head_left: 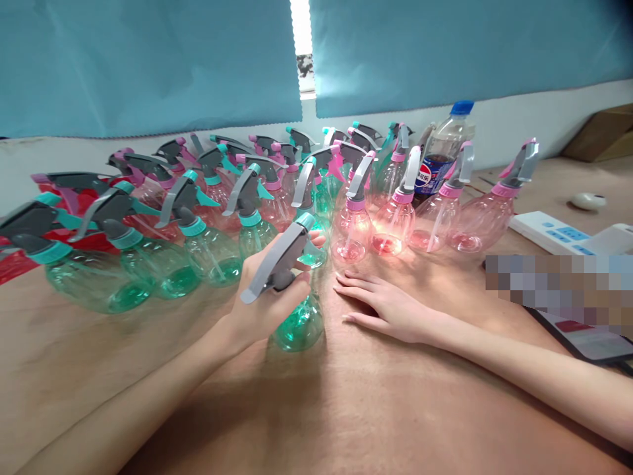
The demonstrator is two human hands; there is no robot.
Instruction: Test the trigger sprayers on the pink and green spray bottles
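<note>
Left grip holds green bottle, narrow gap to right hand

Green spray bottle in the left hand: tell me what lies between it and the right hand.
Only bare tabletop separates bottle and right hand in the head view.

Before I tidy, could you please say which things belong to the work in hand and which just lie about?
Likely in use:
green transparent plastic spray bottle in the left hand
other transparent green and pink spray bottles

Likely lying about:
blue-capped plastic cola bottle
white plastic power strip
flat rectangular device
</note>
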